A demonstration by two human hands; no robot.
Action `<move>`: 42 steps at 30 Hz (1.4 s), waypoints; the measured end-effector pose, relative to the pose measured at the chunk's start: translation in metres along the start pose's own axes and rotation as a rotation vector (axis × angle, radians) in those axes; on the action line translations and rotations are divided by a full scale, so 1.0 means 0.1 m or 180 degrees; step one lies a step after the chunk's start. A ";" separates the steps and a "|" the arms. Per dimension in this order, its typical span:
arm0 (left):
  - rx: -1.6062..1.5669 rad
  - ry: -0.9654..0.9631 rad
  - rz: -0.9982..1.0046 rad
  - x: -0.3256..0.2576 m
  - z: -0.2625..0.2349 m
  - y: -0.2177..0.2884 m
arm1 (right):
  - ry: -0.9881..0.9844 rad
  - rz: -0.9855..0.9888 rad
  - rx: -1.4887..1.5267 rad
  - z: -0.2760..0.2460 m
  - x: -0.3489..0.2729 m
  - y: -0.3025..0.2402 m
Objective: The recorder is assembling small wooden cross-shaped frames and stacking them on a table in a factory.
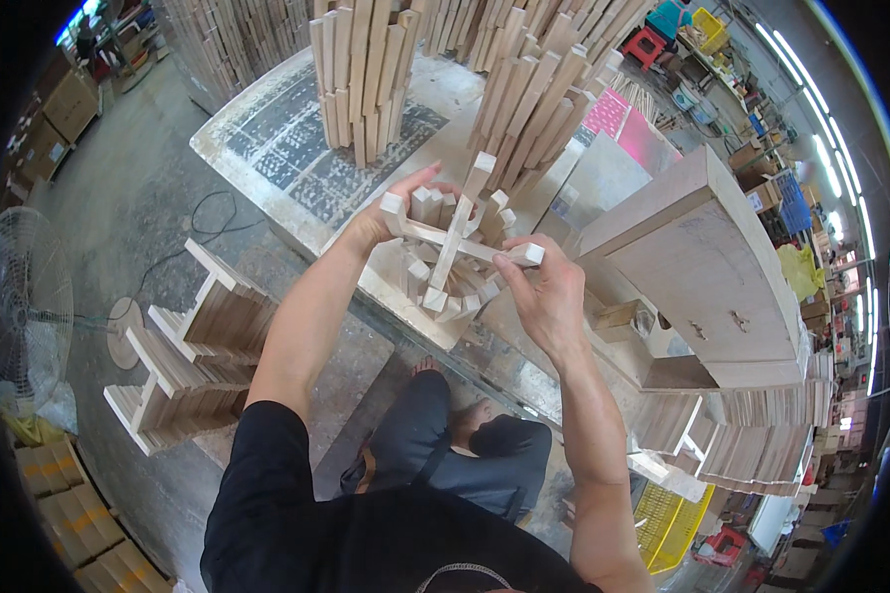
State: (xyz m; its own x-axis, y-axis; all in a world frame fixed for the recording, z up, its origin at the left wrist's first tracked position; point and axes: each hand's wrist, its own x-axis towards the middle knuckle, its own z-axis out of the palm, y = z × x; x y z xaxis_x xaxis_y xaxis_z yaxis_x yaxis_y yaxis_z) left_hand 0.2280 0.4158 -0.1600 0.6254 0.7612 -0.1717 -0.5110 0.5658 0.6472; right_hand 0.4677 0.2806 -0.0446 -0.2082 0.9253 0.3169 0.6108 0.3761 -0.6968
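A pale wooden cross-shaped frame (451, 239) with square blocks at its ends is held between my hands above the worktable. My left hand (374, 225) is closed round its left end, with the fingers partly hidden behind the wood. At the opposite end, my right hand (549, 296) grips the bar beside its end block, thumb and fingers pressed together. Just under and behind the frame, a ring of short wooden pieces (489, 289) shows its square ends; I cannot tell whether the frame touches them.
Tall bundles of wooden strips (363, 79) stand at the back of the worktable (257, 168). A plywood cabinet (702, 267) rises on the right. Stacked wooden parts (222, 321) sit at lower left beside a floor fan (30, 306). A yellow crate (672, 524) lies lower right.
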 end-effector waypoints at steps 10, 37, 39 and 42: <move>0.0431 -0.0150 0.0036 0.13 -0.18 -0.06 | -0.0065 0.0259 0.0413 0.00 0.08 -0.11; 0.0273 -0.0080 0.0366 0.21 -0.11 -0.18 | -0.0072 0.0387 -0.0087 -0.11 0.05 -0.13; 0.0238 -0.0014 0.0392 0.17 -0.09 -0.16 | -0.0232 0.0418 -0.0078 -0.10 0.08 -0.06; 0.0387 0.0131 0.0401 0.04 -0.07 -0.13 | -0.0503 0.0521 -0.0033 -0.12 0.13 -0.04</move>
State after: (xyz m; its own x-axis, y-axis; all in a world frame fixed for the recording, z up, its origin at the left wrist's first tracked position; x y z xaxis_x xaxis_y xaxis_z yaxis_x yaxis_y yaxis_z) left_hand 0.2333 0.4139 -0.1743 0.5350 0.8373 -0.1123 -0.5071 0.4246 0.7500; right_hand 0.4714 0.2902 -0.0303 -0.2224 0.9703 0.0948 0.6538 0.2206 -0.7238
